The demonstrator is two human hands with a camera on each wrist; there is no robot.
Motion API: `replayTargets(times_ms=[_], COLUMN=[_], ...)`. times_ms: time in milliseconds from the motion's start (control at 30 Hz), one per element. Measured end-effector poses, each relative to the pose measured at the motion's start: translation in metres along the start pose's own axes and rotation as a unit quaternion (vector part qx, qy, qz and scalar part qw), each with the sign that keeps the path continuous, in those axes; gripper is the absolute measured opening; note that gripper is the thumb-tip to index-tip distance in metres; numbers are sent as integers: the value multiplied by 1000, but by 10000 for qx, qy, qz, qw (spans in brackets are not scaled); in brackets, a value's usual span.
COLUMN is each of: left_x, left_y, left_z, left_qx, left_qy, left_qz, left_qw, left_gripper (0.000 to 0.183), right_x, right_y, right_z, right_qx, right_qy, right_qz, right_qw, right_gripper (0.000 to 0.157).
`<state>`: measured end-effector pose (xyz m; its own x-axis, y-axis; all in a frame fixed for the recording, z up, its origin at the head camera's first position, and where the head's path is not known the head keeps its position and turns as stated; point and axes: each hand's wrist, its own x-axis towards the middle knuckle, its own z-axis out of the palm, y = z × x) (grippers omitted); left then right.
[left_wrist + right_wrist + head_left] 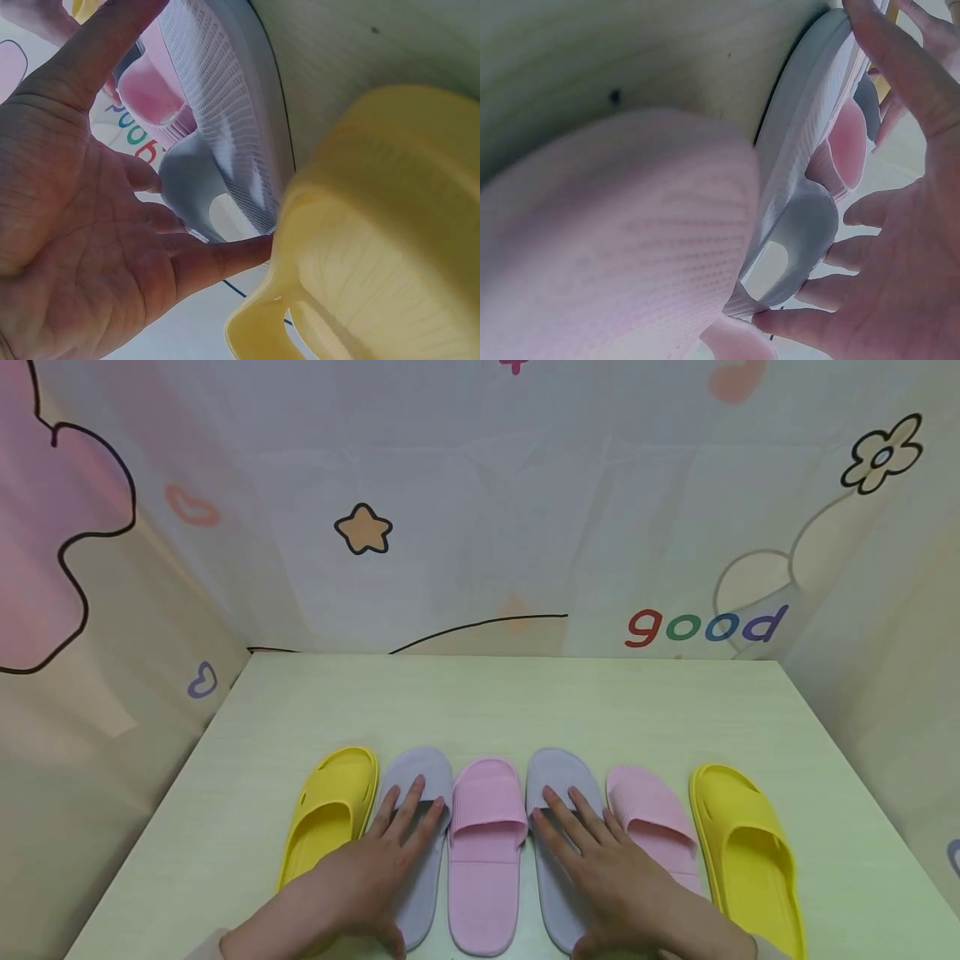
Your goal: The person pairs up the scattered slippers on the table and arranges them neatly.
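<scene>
Both hands are spread over a pair of grey slippers. My left hand (384, 864) lies over the left grey slipper (425, 893), its fingertips at the strap. Over the right grey slipper (553, 893), my right hand (609, 870) has its fingers reaching across the strap. A pink slipper (483, 906) sits between the two. In the left wrist view, the left palm (82, 225) faces the grey slipper (225, 97), with a fingertip close to a yellow slipper (397, 217). The right wrist view has the right palm (900, 255) beside its grey slipper (806, 112).
The slippers stand in a row on a pale table (517, 702), toes pointing away. A yellow slipper (333, 781) ends the row at left. Past the right hand are another pink slipper (656, 793) and a yellow slipper (753, 885). A patterned cloth (480, 527) hangs behind.
</scene>
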<state>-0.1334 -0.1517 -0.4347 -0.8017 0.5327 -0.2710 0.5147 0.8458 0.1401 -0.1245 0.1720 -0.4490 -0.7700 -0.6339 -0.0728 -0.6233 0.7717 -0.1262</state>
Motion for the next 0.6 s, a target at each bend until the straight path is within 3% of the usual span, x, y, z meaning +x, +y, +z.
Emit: replayTargets(times_ms=[600], left_x=[13], left_y=[-3], left_z=[-8], left_qx=[63], left_qy=[-282], left_qz=[-180], left_qw=[9994], left_gripper=[161], right_x=[8], right_y=[8], right_z=[-4], right_qx=[7], right_qy=[-46], right_qz=[-6], right_qw=[10000], right_gripper=[152])
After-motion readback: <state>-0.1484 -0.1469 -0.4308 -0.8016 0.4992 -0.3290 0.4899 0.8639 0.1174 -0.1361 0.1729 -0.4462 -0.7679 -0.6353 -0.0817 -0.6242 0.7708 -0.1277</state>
